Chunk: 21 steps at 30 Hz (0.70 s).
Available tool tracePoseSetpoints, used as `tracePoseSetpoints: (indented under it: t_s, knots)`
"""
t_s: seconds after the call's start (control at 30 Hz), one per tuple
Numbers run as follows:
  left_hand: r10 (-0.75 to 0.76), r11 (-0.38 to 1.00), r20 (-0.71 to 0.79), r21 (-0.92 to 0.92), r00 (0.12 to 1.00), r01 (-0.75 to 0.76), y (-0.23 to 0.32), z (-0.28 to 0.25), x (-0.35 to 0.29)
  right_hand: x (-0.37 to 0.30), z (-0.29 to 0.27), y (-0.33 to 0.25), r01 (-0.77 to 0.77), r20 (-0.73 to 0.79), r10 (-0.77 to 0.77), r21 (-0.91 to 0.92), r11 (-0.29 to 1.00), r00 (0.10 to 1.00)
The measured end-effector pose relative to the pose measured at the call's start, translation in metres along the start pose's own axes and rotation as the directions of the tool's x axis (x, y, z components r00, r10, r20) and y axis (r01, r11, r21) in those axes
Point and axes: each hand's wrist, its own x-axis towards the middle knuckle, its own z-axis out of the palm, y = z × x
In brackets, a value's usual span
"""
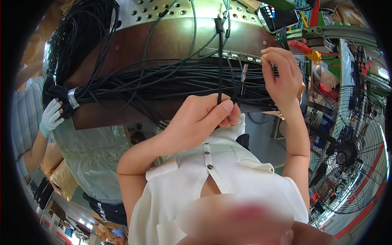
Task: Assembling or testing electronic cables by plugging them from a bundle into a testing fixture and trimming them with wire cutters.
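Note:
My left hand point(206, 117) is closed in a pinch around a black cable point(220, 69), just in front of a thick bundle of black cables point(171, 77). The cable runs upward from my fingers to a dark clip-like piece point(219, 25) by the perforated metal plate. Beside the fingertips, a cable end point(243, 75) shows thin bare or coloured wires. My right hand point(283, 75) is raised at the right end of a row of metal ports point(241, 57). Its thumb and index finger are drawn together; whatever lies between them is too small to make out.
A perforated metal plate point(157, 9) tops the brown work surface point(171, 38). A phone point(279, 18) lies at the back right. At the right stands a large fan point(343, 153). At the left, a co-worker's gloved hand point(52, 117) touches the bundle near its silver tape point(73, 99).

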Motion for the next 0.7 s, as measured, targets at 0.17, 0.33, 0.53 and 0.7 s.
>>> tracePoseSetpoints:
  t_s: [0.17,0.33,0.53,0.7]
  knots:
    - [-0.102,0.990,0.091,-0.084,0.991,0.110,0.013,0.003,0.012,0.013,0.003,-0.024,0.249,-0.053,-0.249,-0.005,0.968,0.967]
    - [0.297,0.822,-0.118,0.537,0.948,-0.190,0.019,-0.004,-0.021,-0.007,0.004,0.008,-0.329,0.009,0.331,0.127,0.936,0.944]
    - [0.432,0.878,-0.320,0.365,0.843,-0.311,0.034,-0.017,-0.048,-0.025,0.014,0.012,-0.195,0.132,0.183,0.078,0.978,0.974]
    - [0.156,0.966,-0.008,0.209,0.988,-0.151,0.025,-0.026,-0.050,-0.022,0.010,0.019,-0.162,0.185,0.147,0.072,0.984,0.972]
